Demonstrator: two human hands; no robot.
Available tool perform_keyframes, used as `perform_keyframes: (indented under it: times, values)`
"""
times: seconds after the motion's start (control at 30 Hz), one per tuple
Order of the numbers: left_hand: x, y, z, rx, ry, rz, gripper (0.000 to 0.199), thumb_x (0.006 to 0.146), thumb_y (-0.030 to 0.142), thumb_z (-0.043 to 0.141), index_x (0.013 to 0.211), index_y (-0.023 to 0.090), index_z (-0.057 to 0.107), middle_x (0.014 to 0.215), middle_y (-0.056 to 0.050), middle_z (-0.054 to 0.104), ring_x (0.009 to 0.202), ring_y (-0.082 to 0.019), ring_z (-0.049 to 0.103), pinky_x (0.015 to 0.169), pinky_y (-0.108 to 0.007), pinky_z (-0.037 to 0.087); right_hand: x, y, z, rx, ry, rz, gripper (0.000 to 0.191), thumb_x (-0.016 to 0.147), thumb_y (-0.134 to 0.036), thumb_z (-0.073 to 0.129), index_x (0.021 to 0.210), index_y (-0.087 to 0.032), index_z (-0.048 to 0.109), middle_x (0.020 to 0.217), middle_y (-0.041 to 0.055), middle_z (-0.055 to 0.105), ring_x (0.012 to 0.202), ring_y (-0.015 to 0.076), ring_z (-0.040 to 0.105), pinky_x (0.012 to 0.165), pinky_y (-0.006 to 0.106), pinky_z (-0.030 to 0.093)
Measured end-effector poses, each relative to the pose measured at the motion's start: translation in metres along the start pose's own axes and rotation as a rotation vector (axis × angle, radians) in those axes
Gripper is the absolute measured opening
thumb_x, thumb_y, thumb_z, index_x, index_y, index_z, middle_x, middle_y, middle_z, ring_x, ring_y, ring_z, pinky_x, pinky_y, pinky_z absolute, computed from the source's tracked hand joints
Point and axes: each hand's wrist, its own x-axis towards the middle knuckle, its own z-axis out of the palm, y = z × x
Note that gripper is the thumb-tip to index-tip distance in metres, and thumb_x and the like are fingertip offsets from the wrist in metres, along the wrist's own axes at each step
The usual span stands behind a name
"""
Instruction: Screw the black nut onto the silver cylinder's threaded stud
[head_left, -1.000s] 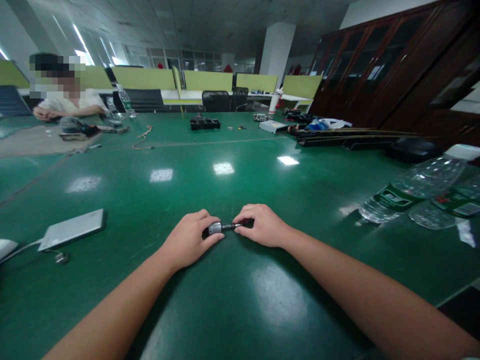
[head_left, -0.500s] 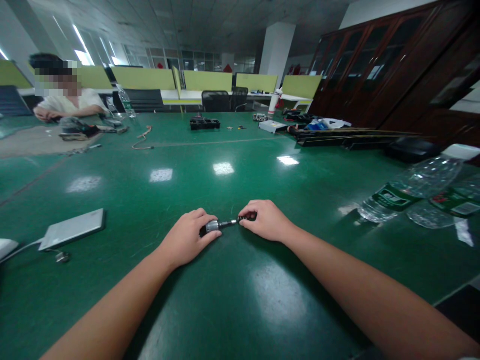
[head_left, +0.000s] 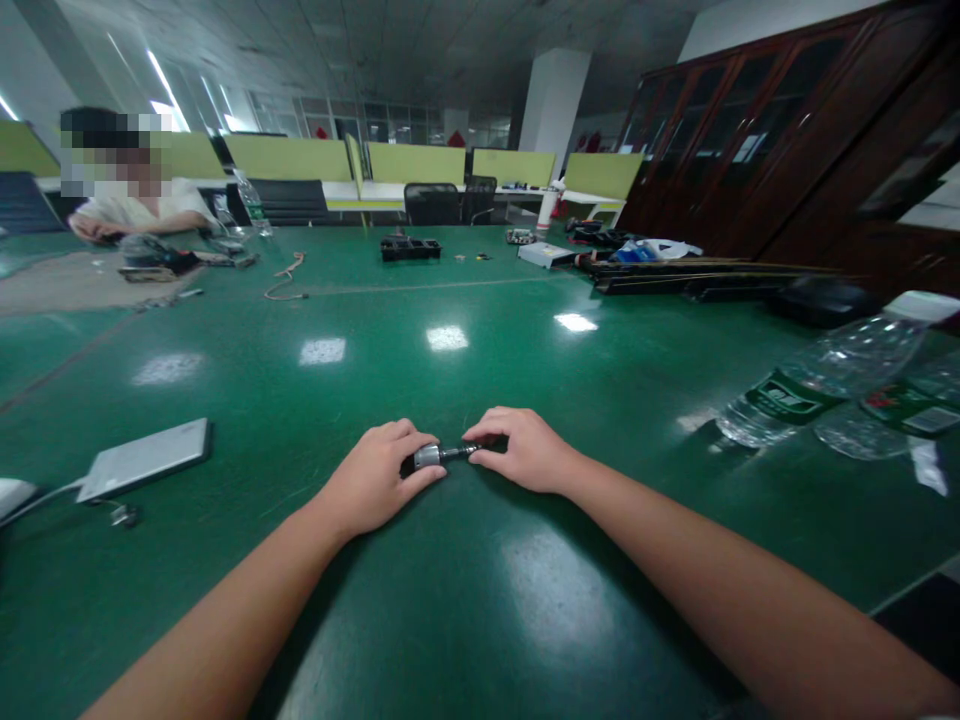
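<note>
My left hand [head_left: 381, 476] is closed round a cylindrical tool [head_left: 429, 457] with a silver collar and a thin dark shaft pointing right. Its rear end is hidden in my palm. At the shaft's tip, the thumb and fingers of my right hand [head_left: 523, 450] pinch a small dark piece. Most of that piece is covered by my fingers, and I cannot tell whether it is fixed to the shaft. Both hands are low over the green tabletop [head_left: 420, 590].
A silver flat box with a cable [head_left: 146, 462] lies at left. Water bottles [head_left: 817, 385] stand at right. A black tray [head_left: 410, 248], a cord [head_left: 285, 278] and dark metal strips [head_left: 675, 272] lie farther back. Another person [head_left: 139, 210] sits at far left.
My right hand has shifted slightly left and its fingertips now overlap the shaft's tip. The small dark piece shows less than before. My left hand has barely moved.
</note>
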Motion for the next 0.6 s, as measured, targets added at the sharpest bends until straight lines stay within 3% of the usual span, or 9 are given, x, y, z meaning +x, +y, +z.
perform_keyframes:
  times: [0.1,0.3,0.6]
  values:
    - [0.0,0.0,0.001,-0.002,0.007,0.022,0.039,0.09,0.044,0.061,0.122,0.021,0.061,0.104,-0.006,0.065,0.097,-0.024,0.06,0.088,-0.039,0.045,0.0,-0.006,0.006,0.029,0.009,-0.012,0.024,0.077,-0.016,0.073,0.101,-0.019,0.073,0.085,0.0026,0.071,0.078,0.0147,0.062,0.076,0.027,0.048]
    - [0.001,0.003,0.001,0.035,-0.001,0.063,0.026,0.092,0.041,0.06,0.11,0.023,0.065,0.098,-0.004,0.064,0.092,-0.023,0.06,0.083,-0.037,0.044,0.003,-0.013,0.015,0.001,-0.012,-0.088,0.015,0.082,-0.018,0.07,0.097,-0.018,0.074,0.088,0.0044,0.072,0.082,0.0163,0.062,0.078,0.029,0.047]
    - [0.001,0.005,0.0,0.077,-0.007,0.063,0.028,0.093,0.041,0.058,0.112,0.022,0.066,0.097,-0.005,0.063,0.09,-0.023,0.059,0.081,-0.037,0.044,0.003,-0.011,0.016,-0.018,-0.009,-0.11,0.017,0.081,-0.018,0.071,0.097,-0.018,0.074,0.087,0.0042,0.071,0.082,0.0164,0.062,0.077,0.028,0.045]
